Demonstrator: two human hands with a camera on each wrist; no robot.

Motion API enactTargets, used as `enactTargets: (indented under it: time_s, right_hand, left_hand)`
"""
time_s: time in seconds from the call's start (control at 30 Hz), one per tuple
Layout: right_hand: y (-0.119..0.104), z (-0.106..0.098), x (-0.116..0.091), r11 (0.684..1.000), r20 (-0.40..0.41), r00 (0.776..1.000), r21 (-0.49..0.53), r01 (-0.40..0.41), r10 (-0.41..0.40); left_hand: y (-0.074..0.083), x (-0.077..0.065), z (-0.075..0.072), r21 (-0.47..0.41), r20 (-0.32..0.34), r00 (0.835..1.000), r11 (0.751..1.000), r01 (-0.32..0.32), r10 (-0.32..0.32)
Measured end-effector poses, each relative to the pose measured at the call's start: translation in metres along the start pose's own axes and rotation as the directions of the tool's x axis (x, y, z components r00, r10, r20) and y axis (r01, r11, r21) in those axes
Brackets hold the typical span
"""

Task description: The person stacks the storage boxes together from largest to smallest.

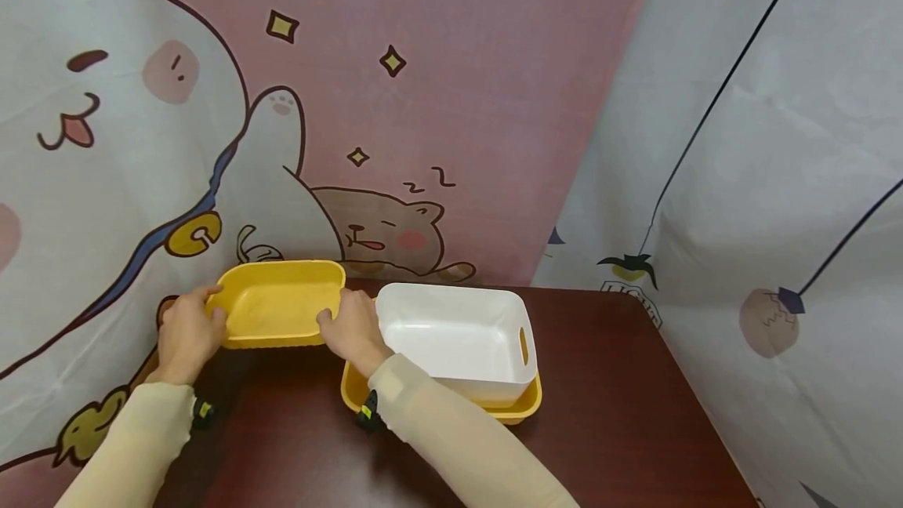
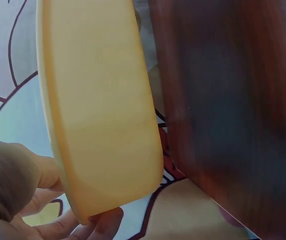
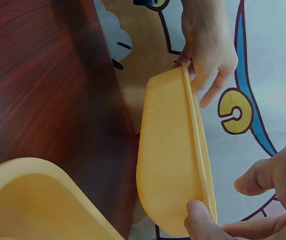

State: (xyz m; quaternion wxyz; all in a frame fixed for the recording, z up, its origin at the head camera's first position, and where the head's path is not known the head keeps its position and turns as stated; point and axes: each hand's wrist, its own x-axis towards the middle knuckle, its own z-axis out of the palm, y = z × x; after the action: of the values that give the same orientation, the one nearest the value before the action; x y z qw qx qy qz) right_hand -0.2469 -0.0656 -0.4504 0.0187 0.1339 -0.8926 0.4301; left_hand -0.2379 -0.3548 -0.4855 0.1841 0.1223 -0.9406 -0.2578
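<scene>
A yellow plastic storage bin point(image 1: 285, 304) is held up at the table's left, its open side towards me in the head view. My left hand point(image 1: 186, 334) grips its left end, and fingers point(image 2: 105, 225) curl under the rim in the left wrist view. At the other end my right hand point(image 1: 355, 328) holds the rim, with fingertips against the outer wall in the right wrist view and the thumb over the open side. Beside it, a white bin point(image 1: 458, 332) with a handle slot sits inside a second yellow bin point(image 1: 527, 406) on the table.
The dark reddish-brown table point(image 1: 600, 414) reaches a back edge against a cartoon-printed cloth point(image 1: 480, 100). Another printed cloth point(image 1: 776, 202) hangs along the right side. My right forearm point(image 1: 466, 437) passes in front of the stacked bins.
</scene>
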Motion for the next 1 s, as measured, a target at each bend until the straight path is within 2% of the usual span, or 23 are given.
enactTargets:
  time_s: [0.3, 0.57, 0.8, 1.0]
  right_hand:
    - [0.000, -0.013, 0.003, 0.999, -0.030, 0.999, 0.022, 0.041, -0.040]
    - [0.004, -0.026, 0.005, 0.999, -0.057, 0.998, 0.035, 0.028, -0.026]
    - [0.008, -0.043, 0.005, 0.994, -0.061, 0.997, 0.096, 0.049, -0.043]
    - [0.015, -0.055, 0.006, 0.994, -0.079, 0.996, 0.100, 0.039, -0.031]
  left_hand:
    - [0.015, 0.001, -0.009, -0.010, -0.054, 0.998, 0.999, -0.036, 0.035]
    - [0.030, 0.001, -0.016, -0.021, -0.049, 0.998, 0.999, -0.032, 0.031]
    - [0.041, -0.001, -0.021, -0.043, -0.060, 0.996, 0.997, -0.068, 0.066]
    - [0.054, -0.005, -0.021, -0.069, -0.059, 0.995, 0.994, -0.084, 0.080]
